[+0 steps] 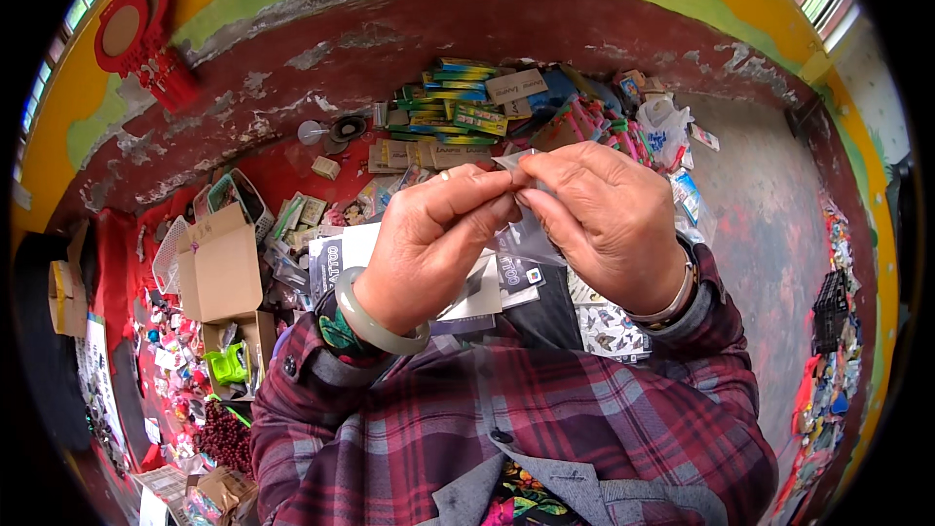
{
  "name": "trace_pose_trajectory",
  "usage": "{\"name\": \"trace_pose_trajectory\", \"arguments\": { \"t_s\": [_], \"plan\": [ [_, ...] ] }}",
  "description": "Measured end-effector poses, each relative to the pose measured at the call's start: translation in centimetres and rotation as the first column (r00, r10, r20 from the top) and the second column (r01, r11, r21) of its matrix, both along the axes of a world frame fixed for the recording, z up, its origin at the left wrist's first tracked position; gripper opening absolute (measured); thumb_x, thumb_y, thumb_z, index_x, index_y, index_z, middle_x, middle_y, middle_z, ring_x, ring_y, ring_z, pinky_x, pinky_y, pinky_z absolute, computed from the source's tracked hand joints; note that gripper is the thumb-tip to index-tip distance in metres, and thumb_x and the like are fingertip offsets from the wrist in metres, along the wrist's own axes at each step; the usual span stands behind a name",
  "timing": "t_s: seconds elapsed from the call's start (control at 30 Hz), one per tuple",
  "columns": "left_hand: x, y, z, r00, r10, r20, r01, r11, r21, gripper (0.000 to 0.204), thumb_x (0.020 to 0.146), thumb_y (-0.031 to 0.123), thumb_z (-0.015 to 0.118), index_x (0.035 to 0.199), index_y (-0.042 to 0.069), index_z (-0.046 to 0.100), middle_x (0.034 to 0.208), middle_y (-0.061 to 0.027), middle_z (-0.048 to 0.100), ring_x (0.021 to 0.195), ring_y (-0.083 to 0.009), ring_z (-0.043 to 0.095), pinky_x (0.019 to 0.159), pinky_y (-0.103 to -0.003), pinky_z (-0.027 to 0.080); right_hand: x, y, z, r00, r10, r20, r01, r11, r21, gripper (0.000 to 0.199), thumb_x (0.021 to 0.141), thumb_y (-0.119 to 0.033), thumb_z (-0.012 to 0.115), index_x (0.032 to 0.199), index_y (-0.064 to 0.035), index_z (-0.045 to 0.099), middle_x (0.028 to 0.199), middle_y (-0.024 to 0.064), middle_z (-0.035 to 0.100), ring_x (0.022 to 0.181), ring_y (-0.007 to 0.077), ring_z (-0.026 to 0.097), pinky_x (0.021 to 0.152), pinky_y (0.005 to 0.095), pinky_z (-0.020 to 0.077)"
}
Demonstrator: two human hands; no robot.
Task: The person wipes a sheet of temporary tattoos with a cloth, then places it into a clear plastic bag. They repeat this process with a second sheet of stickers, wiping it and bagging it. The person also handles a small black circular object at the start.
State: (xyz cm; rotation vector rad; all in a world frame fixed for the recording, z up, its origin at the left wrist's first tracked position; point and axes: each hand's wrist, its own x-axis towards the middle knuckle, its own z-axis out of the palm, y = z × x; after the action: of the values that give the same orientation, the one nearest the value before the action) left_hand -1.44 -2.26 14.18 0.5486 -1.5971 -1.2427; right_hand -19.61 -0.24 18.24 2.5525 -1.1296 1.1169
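In front of my chest, both hands pinch the upper edge of a small clear plastic bag [533, 239]. My left hand [414, 245], with a pale bangle at the wrist, has thumb and forefinger closed on the bag's edge. Close against it, my right hand [616, 226] grips the same edge between thumb and fingers. The bag hangs below the fingertips; whether it holds anything cannot be made out. Beneath the hands, white and dark printed sheets [477, 300] lie on my lap. A sheet with small black patterns [612, 331] lies below my right wrist.
An open cardboard box [222, 278] with a bright green plastic item [228, 364] stands at left. White baskets [168, 255] and small goods surround it. Stacked colourful packs [458, 97] lie by the far wall. A black crate [831, 312] is at far right.
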Motion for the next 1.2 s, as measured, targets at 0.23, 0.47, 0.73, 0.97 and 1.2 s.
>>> {"name": "trace_pose_trajectory", "arguments": {
  "t_s": [0.23,0.47,0.73,0.97,1.2],
  "plan": [
    [-0.4,0.2,-0.4,0.979,0.164,0.120,-0.129,0.958,-0.255,0.020,0.081,-0.005,0.059,0.101,-0.004,0.062,0.076,-0.0138,0.060,0.069,-0.0248,0.058,0.062,-0.031,0.044,0.7,0.6,-0.2,0.987,-0.108,-0.122,0.097,0.991,-0.095,0.026,0.069,0.001,0.069,0.095,0.0006,0.065,0.083,0.0117,0.065,0.068,0.0256,0.062,0.059,0.0316,0.0515],
    [-0.2,0.3,0.0,0.971,0.167,0.168,-0.125,0.964,-0.236,0.019,0.081,-0.005,0.059,0.100,-0.004,0.063,0.076,-0.0127,0.061,0.068,-0.0223,0.059,0.061,-0.030,0.046,0.1,-1.1,-1.2,0.999,-0.043,0.022,0.047,0.963,-0.265,0.015,0.069,-0.011,0.067,0.083,-0.0060,0.063,0.076,0.0047,0.061,0.066,0.0204,0.060,0.055,0.0313,0.0487],
    [1.4,0.0,0.2,0.993,0.025,0.114,-0.036,0.994,0.100,0.021,0.088,0.003,0.056,0.106,-0.005,0.062,0.089,-0.0082,0.063,0.077,-0.0122,0.059,0.071,-0.025,0.048,-1.4,-1.8,0.2,0.969,0.008,0.245,-0.039,0.992,0.118,0.007,0.077,0.001,0.061,0.085,-0.0003,0.062,0.075,0.0105,0.061,0.066,0.0241,0.059,0.060,0.0307,0.0465],
    [0.9,-0.9,3.1,0.966,-0.235,0.107,0.187,0.923,0.337,0.037,0.085,0.014,0.065,0.115,-0.005,0.054,0.100,-0.0077,0.063,0.093,-0.0087,0.056,0.075,-0.024,0.047,-0.6,-1.5,1.9,0.982,0.191,0.015,-0.191,0.978,0.087,0.013,0.076,0.001,0.064,0.089,0.0004,0.063,0.080,0.0126,0.060,0.070,0.0270,0.061,0.060,0.0323,0.0491],
    [0.6,-2.0,2.0,0.931,-0.285,0.229,0.210,0.930,0.302,0.023,0.092,0.015,0.054,0.103,-0.004,0.063,0.087,-0.0111,0.070,0.079,-0.0161,0.068,0.058,-0.021,0.045,-0.9,-1.7,2.3,0.992,0.121,-0.040,-0.120,0.993,0.018,0.016,0.077,-0.002,0.065,0.092,-0.0003,0.062,0.083,0.0129,0.060,0.069,0.0258,0.060,0.058,0.0321,0.0485]
  ]
}}
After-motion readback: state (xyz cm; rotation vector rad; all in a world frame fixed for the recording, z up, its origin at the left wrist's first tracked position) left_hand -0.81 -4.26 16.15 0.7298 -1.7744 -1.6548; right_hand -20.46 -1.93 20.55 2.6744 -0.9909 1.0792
